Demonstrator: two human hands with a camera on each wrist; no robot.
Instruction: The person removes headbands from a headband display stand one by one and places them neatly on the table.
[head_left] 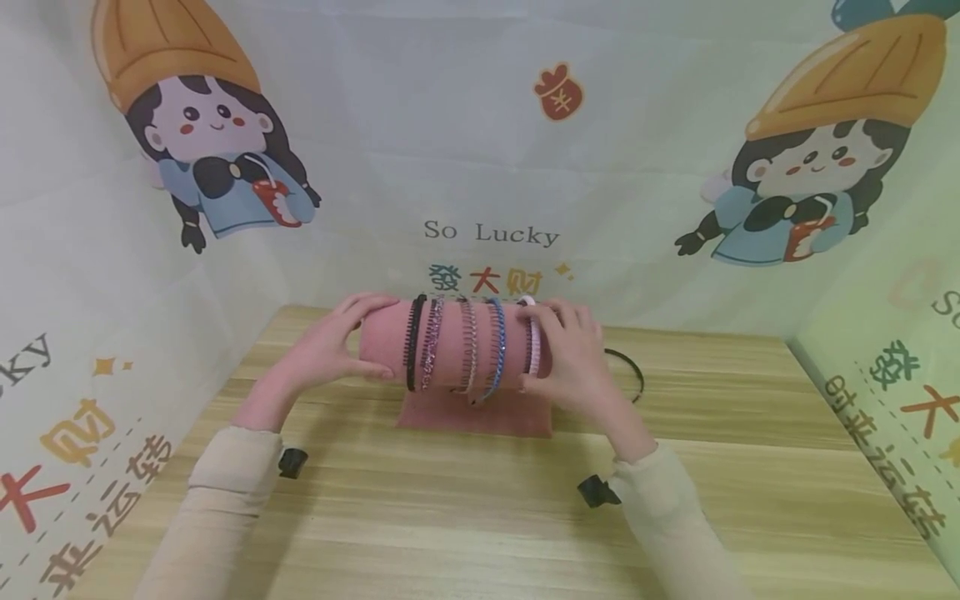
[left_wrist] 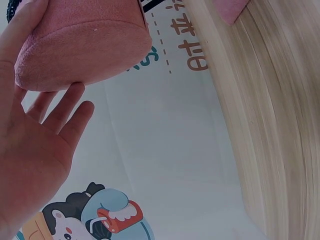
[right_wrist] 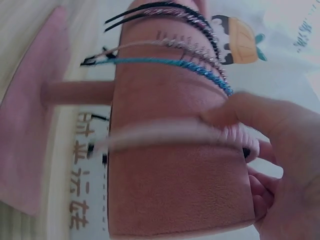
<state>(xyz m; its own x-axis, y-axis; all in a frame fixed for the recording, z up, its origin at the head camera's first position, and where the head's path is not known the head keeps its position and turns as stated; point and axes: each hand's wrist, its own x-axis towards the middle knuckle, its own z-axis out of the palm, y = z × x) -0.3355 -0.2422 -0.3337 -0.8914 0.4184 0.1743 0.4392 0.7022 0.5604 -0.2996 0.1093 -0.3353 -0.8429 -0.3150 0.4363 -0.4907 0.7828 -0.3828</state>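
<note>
A pink plush headband stand (head_left: 452,333) has a horizontal roll on a flat base, standing on the wooden table. My left hand (head_left: 322,350) holds the roll's left end, thumb in front and fingers behind. In the left wrist view, the roll's end (left_wrist: 95,55) shows bare fabric. Near the right end, my right hand (head_left: 573,354) pinches a pale pinkish-white headband (right_wrist: 170,134), which sits round the roll and is blurred in the right wrist view. Left of it on the roll are a black headband (head_left: 413,346), a purple glittery one (head_left: 431,346), a pale braided one (head_left: 471,346) and a blue one (head_left: 498,346).
Behind the stand's right side, a thin black hoop (head_left: 637,371) lies on the table (head_left: 420,517). A printed cloth (head_left: 480,150) hangs behind and at both sides. Small black objects (head_left: 292,462) show beside both cuffs.
</note>
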